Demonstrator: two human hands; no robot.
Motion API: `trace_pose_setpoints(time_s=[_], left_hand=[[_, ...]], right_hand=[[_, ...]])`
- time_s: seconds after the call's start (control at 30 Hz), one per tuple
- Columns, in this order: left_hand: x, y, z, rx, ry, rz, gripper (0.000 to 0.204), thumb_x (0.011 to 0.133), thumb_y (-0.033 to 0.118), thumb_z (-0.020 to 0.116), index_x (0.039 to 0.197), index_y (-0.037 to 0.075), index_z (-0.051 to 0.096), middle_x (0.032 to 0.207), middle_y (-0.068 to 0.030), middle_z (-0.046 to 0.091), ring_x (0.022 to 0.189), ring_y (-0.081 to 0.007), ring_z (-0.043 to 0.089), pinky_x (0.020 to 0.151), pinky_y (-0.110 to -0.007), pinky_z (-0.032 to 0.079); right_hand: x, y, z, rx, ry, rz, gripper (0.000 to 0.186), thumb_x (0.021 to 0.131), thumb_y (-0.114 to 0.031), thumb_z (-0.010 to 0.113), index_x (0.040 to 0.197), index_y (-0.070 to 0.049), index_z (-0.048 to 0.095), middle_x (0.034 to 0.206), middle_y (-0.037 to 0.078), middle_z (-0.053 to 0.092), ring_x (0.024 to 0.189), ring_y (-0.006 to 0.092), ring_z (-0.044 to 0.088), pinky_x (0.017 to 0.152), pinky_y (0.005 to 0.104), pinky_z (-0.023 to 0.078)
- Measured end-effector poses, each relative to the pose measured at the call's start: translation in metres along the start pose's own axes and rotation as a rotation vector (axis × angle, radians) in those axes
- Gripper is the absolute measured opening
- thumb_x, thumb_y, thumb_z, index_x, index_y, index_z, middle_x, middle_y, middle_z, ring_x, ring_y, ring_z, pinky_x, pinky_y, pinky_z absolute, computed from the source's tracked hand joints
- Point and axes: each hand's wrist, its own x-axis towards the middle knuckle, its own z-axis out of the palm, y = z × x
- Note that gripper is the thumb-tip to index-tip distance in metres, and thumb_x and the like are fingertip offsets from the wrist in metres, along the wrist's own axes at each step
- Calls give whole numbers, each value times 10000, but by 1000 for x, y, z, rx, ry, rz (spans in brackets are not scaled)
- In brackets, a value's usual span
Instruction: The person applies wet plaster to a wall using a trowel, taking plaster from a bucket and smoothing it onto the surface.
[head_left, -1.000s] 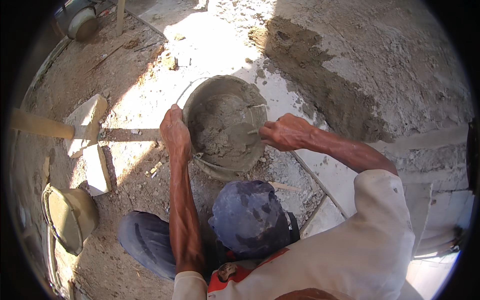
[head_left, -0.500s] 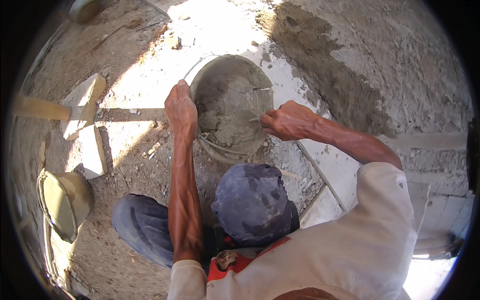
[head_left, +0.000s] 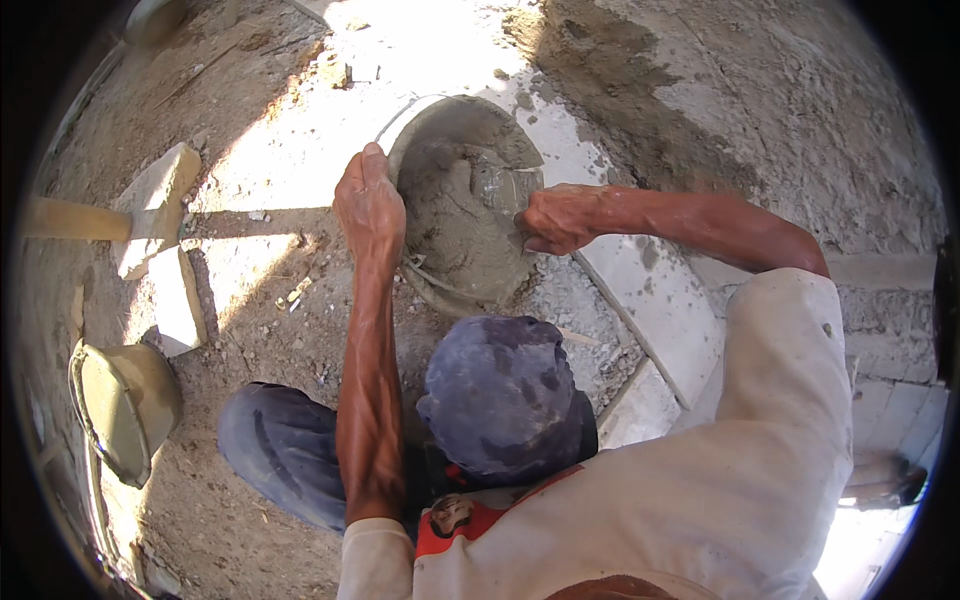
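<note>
A grey bucket of wet mortar stands in front of my knees, leaning a little toward me. My left hand is closed on its left rim, thumb on top. At the right rim my right hand is closed round a trowel, whose handle is hidden in the fist. The trowel's flat, mortar-smeared blade lies over the mortar at the right inner side of the bucket. A thin wire handle of the bucket sticks out behind my left hand.
At left, a second bucket lies tipped beside pale broken slabs and a wooden post. White slabs run along the right of the mortar bucket, below a rough wall with a dark wet patch. Rubble litters the ground.
My right hand has moved slightly up and left, bringing the trowel blade farther into the bucket. My right elbow has shifted outward. The left hand keeps its hold on the rim.
</note>
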Motion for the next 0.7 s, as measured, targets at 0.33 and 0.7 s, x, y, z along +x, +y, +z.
trace_pose_setpoints(time_s=[0.33,0.7], left_hand=[[6,1,-8,13,4,13,472,1099,361,471,942,-34,677,761,-109,579,760,-225,508,735,-434,435],[8,0,-16,3,38,-11,475,1090,366,489,840,-21,609,725,-104,547,719,-209,473,699,-438,418]], right_hand=[[8,-68,33,1662,4,304,313,1051,-262,654,867,-10,626,602,18,534,379,98,462,316,294,360],[-15,-45,21,1775,121,290,410,1136,-341,487,978,8,634,620,71,548,339,99,450,296,265,370]])
